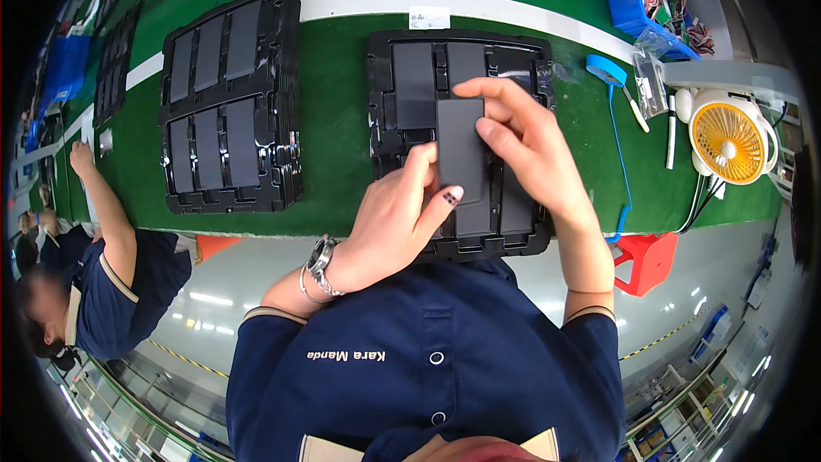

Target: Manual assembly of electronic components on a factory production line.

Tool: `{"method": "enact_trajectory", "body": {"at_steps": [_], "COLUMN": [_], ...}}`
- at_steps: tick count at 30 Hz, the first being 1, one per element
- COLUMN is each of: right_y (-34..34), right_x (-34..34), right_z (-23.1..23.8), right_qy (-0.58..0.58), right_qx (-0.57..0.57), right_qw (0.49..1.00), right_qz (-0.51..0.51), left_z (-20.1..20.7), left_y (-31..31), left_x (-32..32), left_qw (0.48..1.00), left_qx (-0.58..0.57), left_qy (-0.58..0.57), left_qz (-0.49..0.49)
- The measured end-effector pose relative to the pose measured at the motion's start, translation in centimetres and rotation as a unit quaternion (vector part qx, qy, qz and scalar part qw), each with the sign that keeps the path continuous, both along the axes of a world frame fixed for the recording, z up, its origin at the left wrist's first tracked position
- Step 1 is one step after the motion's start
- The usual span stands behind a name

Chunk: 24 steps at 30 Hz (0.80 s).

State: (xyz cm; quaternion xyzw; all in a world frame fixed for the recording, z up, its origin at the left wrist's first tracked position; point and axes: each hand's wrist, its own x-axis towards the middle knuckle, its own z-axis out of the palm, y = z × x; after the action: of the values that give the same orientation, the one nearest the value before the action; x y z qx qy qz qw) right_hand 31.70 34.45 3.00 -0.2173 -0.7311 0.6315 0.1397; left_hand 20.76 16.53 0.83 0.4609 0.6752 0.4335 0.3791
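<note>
A dark grey, flat rectangular block [462, 154] is held upright in the picture between my two hands, above a black plastic tray [530, 40]. My left hand [395, 205] is closed on its lower left side, thumb and fingers at the edge. At the upper right corner, my right hand [528, 141] grips the same block between thumb and fingers, with the index finger reaching over its top end. Similar grey blocks [413, 77] lie in the tray's slots. Part of the tray is hidden by my hands.
Left of my tray stands a stack of black trays [286, 120] with several grey blocks. A small yellow and white fan [727, 144], a blue coiled-cord wrist strap [605, 70] and a marker [671, 133] lie to the right. Another person [128, 282] works at the far left.
</note>
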Motion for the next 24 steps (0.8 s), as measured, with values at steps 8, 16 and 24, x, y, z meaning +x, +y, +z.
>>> {"method": "enact_trajectory", "body": {"at_steps": [8,16,24], "right_y": [8.4,4.0,-6.6], "right_x": [0.7,3.3,9.9], "right_z": [-2.2,-1.0,-3.4], "right_qy": [-0.05,-0.089,-0.123], "right_qx": [0.259,0.497,0.522], "right_qw": [0.954,0.85,0.842], "right_qz": [-0.141,-0.15,-0.06], "left_z": [-0.1,-0.9,-2.2], "left_y": [-2.5,-3.9,-4.6], "left_x": [-0.8,-1.2,-1.5], "left_qw": [0.962,0.967,0.984], "left_qx": [0.057,0.05,0.036], "left_qy": [0.264,0.248,0.175], "left_qz": [-0.032,0.001,0.006]}}
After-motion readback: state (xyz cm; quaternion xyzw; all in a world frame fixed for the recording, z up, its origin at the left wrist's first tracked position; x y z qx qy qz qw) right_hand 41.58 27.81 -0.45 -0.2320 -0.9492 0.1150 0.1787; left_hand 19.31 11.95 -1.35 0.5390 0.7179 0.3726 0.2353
